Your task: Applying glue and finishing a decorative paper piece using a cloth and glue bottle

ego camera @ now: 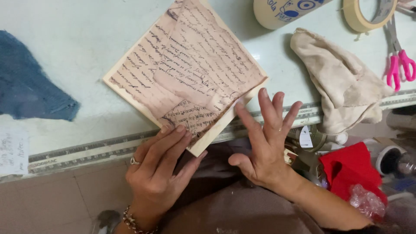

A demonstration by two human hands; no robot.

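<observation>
Nearest the camera, the left hand [158, 167], with a ring and a beaded bracelet, lies with its fingers flat and together against the near corner of a square board [186, 73], thumb tucked beneath the corner that juts past the edge, so the board seems pinched there to keep it from sliding. The board rests turned like a diamond on the pale surface [78, 39], its top covered with torn aged paper [195, 65] bearing old handwriting, the pieces overlapping and creased as though pasted down. The right hand [264, 143] is spread wide and holds nothing; its fingertips touch the board's right edge, apparently pressing the paper where it meets the rim. A ruler strip [86, 151] runs along the surface's near edge beneath both hands. Farther out lie a blue cloth [30, 82] at the left, a stained beige rag [342, 82], a roll of masking tape [368, 13] and pink-handled scissors [401, 63] at the right, with red fabric [351, 167] lower down.
</observation>
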